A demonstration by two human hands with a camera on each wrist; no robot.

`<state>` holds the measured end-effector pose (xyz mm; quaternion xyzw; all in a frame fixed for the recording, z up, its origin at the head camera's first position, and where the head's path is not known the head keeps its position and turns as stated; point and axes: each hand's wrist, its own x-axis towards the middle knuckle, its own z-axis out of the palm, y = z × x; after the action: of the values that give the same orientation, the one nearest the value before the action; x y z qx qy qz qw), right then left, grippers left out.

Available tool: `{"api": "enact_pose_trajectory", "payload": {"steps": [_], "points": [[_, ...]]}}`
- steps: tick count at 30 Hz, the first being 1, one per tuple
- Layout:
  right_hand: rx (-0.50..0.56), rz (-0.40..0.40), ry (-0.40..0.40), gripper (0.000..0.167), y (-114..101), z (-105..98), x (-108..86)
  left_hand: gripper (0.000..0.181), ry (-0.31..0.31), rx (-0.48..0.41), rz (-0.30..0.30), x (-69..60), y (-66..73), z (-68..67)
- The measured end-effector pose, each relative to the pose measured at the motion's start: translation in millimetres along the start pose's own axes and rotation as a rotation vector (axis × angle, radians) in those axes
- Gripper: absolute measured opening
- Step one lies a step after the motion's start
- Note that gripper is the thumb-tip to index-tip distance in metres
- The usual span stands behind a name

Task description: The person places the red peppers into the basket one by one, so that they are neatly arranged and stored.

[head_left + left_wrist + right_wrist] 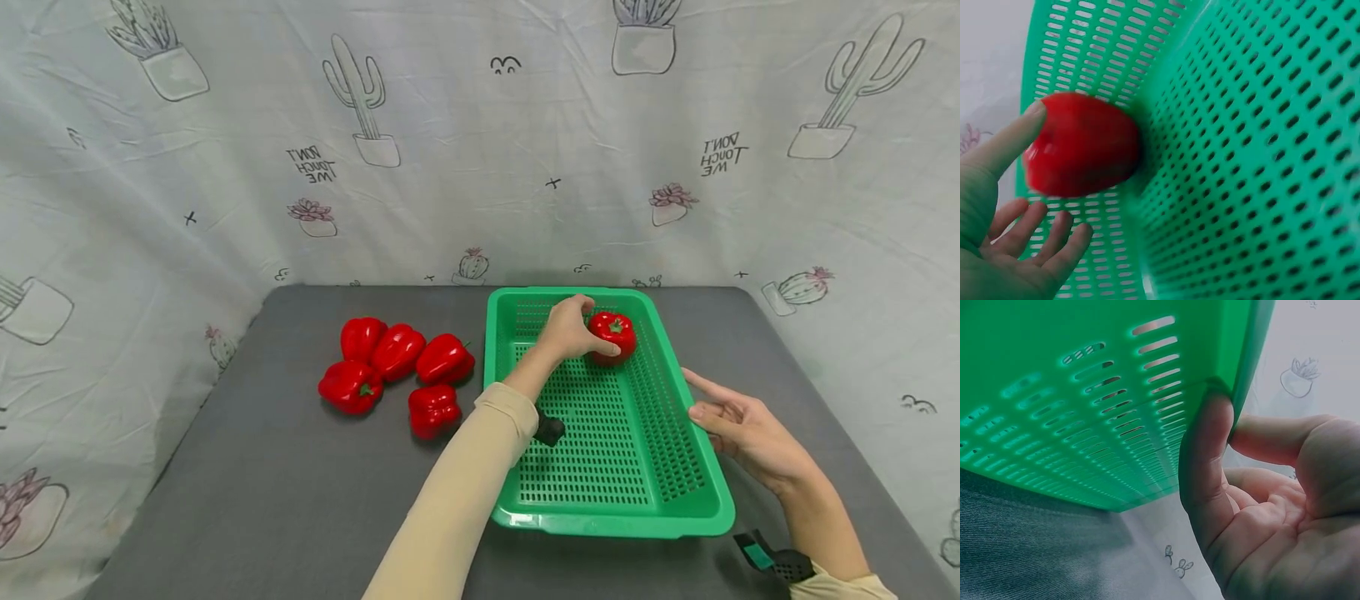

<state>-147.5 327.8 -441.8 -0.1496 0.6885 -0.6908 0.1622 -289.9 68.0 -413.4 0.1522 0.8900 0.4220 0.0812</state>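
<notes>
One red pepper (621,328) is inside the green basket (600,525), your left hand (567,331) beside it, fingers (1071,252) spread; your right hand (757,437) pinches the rim (715,467), presumably for steadiness.

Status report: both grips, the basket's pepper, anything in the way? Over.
Left grip open at pepper; right grip pinches basket rim. Pepper in basket's far right corner. Five other peppers left of basket. Left sleeve crosses basket's left rim.
</notes>
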Motion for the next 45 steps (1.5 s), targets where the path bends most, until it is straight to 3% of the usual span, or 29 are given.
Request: {"api": "enact_pose_trajectory", "payload": {"steps": [4,9,12,16,22,25,30,34,38,41,45], "points": [[0.002,-0.010,0.003,0.059,-0.1,0.5,-0.1,0.075,-0.062,0.022,0.066,-5.0,13.0,-22.1],[-0.007,-0.008,0.021,0.059,-0.9,1.4,-1.1,0.068,-0.068,-0.060,0.180,-28.3,28.3,-70.0],[-0.004,0.002,0.027,0.059,-1.5,1.7,-1.3,0.063,-0.025,-0.149,0.230,-52.9,26.9,-99.6],[0.003,0.004,0.027,0.059,-1.7,1.9,-1.2,0.056,0.071,-0.240,0.248,-89.4,10.7,-129.5],[0.021,0.022,0.013,0.060,-0.5,2.6,1.8,0.045,0.240,-0.287,0.191,-155.6,-5.3,-162.3],[0.015,0.020,0.010,0.060,-0.1,2.6,2.6,0.045,0.306,-0.271,0.150,-168.9,-33.8,-165.5],[0.006,0.012,0.017,0.059,-0.5,2.9,2.7,0.045,0.339,-0.249,0.039,-183.8,-85.7,-160.6],[0.002,0.009,0.020,0.059,-0.7,3.1,3.1,0.044,0.382,-0.228,-0.037,-196.0,-113.7,-155.0],[0.015,0.011,0.021,0.059,-0.8,2.3,2.7,0.048,0.413,-0.224,-0.107,-202.4,-131.7,-146.4],[0.042,0.010,0.003,0.058,-1.1,1.5,2.0,0.056,0.364,-0.206,-0.192,-205.0,-138.1,-138.7],[0.055,0.004,-0.007,0.058,-1.4,0.3,0.3,0.071,0.239,-0.179,-0.303,-205.0,-139.0,-129.1]]}}
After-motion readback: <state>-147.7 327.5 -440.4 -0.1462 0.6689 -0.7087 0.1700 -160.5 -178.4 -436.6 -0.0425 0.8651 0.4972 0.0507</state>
